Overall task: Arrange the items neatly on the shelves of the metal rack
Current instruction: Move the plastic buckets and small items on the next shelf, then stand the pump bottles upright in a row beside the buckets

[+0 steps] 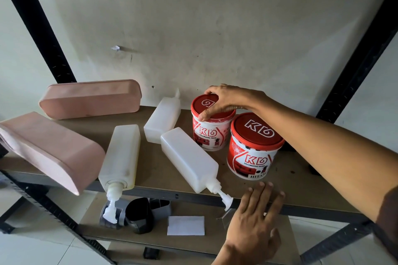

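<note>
Two red-lidded paint buckets stand on the brown shelf point(290, 180) of the black metal rack. My right hand point(224, 101) grips the lid of the rear paint bucket point(210, 133); the front paint bucket point(252, 153) stands just to its right. Three white pump bottles lie flat: one at the left point(121, 157) with its pump over the shelf edge, one in the middle point(187, 158), one behind point(162, 119). Two pink oblong containers lie at the left, rear point(90, 99) and front point(45, 148). My left hand point(256, 217) rests open on the shelf's front edge.
On the lower shelf point(215, 241) lie grey and black holders point(137, 215) and a white card point(185, 225). Black rack uprights point(45, 34) frame both sides, and a stained white wall stands behind. The front pink container overhangs the shelf's front left edge.
</note>
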Motion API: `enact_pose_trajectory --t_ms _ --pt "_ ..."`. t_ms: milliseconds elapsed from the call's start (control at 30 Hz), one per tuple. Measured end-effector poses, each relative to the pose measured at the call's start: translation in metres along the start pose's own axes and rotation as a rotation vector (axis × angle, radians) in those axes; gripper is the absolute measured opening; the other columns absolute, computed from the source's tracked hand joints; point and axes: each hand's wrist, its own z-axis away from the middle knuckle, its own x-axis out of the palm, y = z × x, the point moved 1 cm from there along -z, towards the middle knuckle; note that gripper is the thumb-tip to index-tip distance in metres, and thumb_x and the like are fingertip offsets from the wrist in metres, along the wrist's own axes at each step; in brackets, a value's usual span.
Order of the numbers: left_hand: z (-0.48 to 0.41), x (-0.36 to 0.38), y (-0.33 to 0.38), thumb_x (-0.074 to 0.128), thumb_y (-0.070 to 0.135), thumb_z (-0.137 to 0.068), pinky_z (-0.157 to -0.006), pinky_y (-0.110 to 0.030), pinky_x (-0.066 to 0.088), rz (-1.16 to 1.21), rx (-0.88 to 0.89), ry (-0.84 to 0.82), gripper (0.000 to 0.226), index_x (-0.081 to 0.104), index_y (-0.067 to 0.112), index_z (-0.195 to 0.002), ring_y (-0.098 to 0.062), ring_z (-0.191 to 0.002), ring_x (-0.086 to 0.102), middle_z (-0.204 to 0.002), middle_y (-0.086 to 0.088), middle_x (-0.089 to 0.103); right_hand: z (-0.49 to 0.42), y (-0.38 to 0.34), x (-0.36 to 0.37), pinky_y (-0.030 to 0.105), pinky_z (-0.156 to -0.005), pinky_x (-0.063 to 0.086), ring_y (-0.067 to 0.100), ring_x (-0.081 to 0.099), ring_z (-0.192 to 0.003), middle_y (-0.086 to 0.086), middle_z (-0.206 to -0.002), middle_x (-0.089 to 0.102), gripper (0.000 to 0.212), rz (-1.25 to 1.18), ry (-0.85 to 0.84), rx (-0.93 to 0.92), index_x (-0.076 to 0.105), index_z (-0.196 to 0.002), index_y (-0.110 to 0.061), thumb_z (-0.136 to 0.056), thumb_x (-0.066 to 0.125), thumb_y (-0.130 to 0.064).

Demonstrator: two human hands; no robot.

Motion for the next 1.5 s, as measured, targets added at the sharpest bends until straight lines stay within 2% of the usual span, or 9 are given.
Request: enact_pose_trajectory --t_ms 333,467,600,700,933,1100,1167,1300,1500 --pt "0.001 -0.002 -0.001 0.058 0.058 -0.067 -0.116 -0.035 0.025 0.03 0.019 -0.007 0.093 0.034 0.023 -0.149 -0.02 -0.142 0.034 -0.153 -0.002 0.04 0.005 0.002 0.002 0.047 -0.103 0.04 0.032 0.036 -0.135 0.007 -0.152 0.028 0.105 0.091 -0.018 0.067 0.024 -0.148 -0.033 -0.061 0.065 -0.074" --pt "0.002 -0.001 -0.001 0.06 0.054 -0.07 -0.117 -0.038 0.019 0.046 0.025 0.036 0.091 0.034 0.021 -0.15 -0.022 -0.144 0.031 -0.154 -0.005 0.037 0.011 0.001 0.0 0.046 -0.105 0.038 0.03 0.037 -0.136 0.007 -0.154 0.03 0.105 0.05 -0.005 0.038 0.022 -0.15 -0.026 -0.064 0.063 -0.072" --pt "0.008 -0.002 0.002 0.061 0.054 -0.069 -0.118 -0.041 0.021 -0.008 0.016 0.062 0.094 0.033 0.017 -0.15 -0.026 -0.145 0.029 -0.155 -0.009 0.036 0.029 -0.011 -0.002 0.046 -0.106 0.037 0.029 0.04 -0.134 0.007 -0.151 0.034 0.102 0.064 0.186 -0.024 0.03 -0.146 -0.027 -0.062 0.054 -0.08" --pt "0.021 -0.005 0.005 0.06 0.053 -0.07 -0.118 -0.041 0.02 -0.046 0.065 0.109 0.089 0.037 0.019 -0.148 -0.025 -0.144 0.032 -0.153 -0.009 0.039 0.052 -0.024 0.005 0.042 -0.103 0.039 0.025 0.045 -0.128 0.006 -0.142 0.044 0.08 0.081 0.372 -0.113 0.039 -0.139 -0.026 -0.074 0.062 -0.068" --pt "0.068 -0.023 0.0 0.065 0.03 -0.075 -0.106 -0.041 0.04 0.162 0.029 0.494 0.042 0.059 0.019 -0.115 -0.02 -0.109 0.057 -0.119 -0.002 0.06 0.116 -0.042 0.057 0.036 -0.086 0.049 0.016 0.057 -0.106 -0.001 -0.116 0.058 0.052 -0.107 0.524 -0.25 0.055 -0.122 -0.021 -0.078 0.069 -0.045" --pt "0.103 -0.037 -0.033 0.073 0.024 -0.07 -0.105 -0.042 0.038 0.102 -0.106 0.554 0.041 0.057 0.015 -0.106 -0.022 -0.094 0.056 -0.103 -0.003 0.056 0.139 -0.042 0.098 0.036 -0.088 0.049 0.019 0.053 -0.113 0.002 -0.123 0.056 0.056 -0.068 0.505 -0.228 0.052 -0.128 -0.019 -0.08 0.07 -0.042" --pt "0.111 -0.041 -0.049 0.07 0.026 -0.075 -0.105 -0.044 0.037 0.086 -0.183 0.553 0.031 0.06 0.014 -0.102 -0.024 -0.098 0.056 -0.105 -0.004 0.058 0.142 -0.039 0.113 0.039 -0.086 0.05 0.023 0.053 -0.113 0.005 -0.122 0.056 0.06 -0.01 0.52 -0.204 0.051 -0.128 -0.017 -0.077 0.07 -0.043" --pt "0.111 -0.053 -0.083 0.059 0.034 -0.081 -0.107 -0.044 0.035 0.091 -0.375 0.534 0.043 0.055 0.014 -0.119 -0.023 -0.118 0.051 -0.124 -0.005 0.058 0.146 -0.034 0.142 0.04 -0.084 0.052 0.027 0.054 -0.113 0.008 -0.123 0.054 0.073 0.065 0.521 -0.08 0.044 -0.135 -0.019 -0.073 0.068 -0.05" --pt "0.095 -0.052 -0.133 0.049 0.043 -0.087 -0.114 -0.046 0.029 0.102 -0.443 0.433 0.052 0.056 0.012 -0.128 -0.027 -0.131 0.047 -0.137 -0.009 0.054 0.14 -0.039 0.165 0.037 -0.076 0.057 0.026 0.058 -0.112 0.009 -0.128 0.056 0.076 0.069 0.542 0.015 0.041 -0.138 -0.019 -0.076 0.068 -0.054"
